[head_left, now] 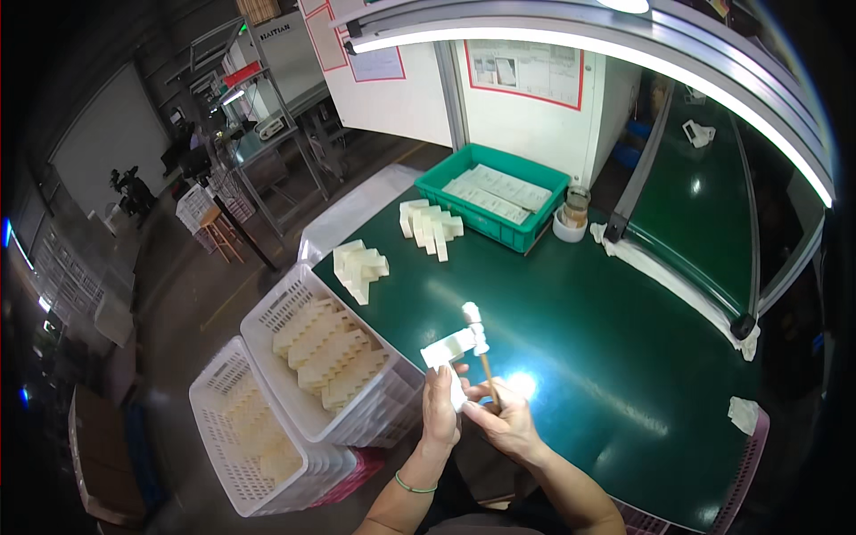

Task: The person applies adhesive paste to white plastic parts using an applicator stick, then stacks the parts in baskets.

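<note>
My left hand [440, 406] grips a white stepped plastic part [448, 351] and holds it up over the near edge of the green table [606, 330]. My right hand [506, 417] holds a small mallet by its wooden handle [489, 379]. The mallet's white head [475, 323] rests against the top of the part. A green band circles my left wrist.
Two piles of the same white parts [361, 267] [429, 226] lie on the table's left side. A green bin [493, 194] with flat sheets and a small jar [575, 210] stand farther back. Two white perforated crates [343, 357] [259, 437] full of parts sit at my left.
</note>
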`<state>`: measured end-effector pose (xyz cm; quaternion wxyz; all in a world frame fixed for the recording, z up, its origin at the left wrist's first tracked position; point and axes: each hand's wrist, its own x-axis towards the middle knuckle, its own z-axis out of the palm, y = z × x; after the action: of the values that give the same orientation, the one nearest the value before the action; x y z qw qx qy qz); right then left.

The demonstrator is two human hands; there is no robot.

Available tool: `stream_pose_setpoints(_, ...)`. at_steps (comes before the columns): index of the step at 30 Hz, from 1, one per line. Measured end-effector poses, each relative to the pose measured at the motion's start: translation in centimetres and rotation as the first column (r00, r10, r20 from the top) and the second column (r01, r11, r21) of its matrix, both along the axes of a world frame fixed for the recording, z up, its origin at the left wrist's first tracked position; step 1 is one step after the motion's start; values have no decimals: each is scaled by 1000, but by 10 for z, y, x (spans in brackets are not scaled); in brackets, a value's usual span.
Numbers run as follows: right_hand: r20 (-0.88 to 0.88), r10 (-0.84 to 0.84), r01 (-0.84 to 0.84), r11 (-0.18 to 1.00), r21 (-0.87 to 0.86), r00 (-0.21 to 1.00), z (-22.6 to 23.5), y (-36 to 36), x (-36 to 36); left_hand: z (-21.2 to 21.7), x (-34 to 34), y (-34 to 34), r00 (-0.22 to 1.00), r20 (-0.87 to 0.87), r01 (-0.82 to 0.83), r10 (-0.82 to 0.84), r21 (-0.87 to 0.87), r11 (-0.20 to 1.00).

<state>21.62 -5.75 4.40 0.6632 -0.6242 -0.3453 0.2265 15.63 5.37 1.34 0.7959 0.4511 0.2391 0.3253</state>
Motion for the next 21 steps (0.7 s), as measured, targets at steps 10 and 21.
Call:
stream_pose_setpoints(10,-539,31,-51,998,-23,841,-2,180,35,-17,-41,88,943,88,-318,320,-36,947)
stream_pose_setpoints(21,-519,12,-96,986,-136,855,-46,294,51,-58,-100,104,884,-75,-467,462,-87,880)
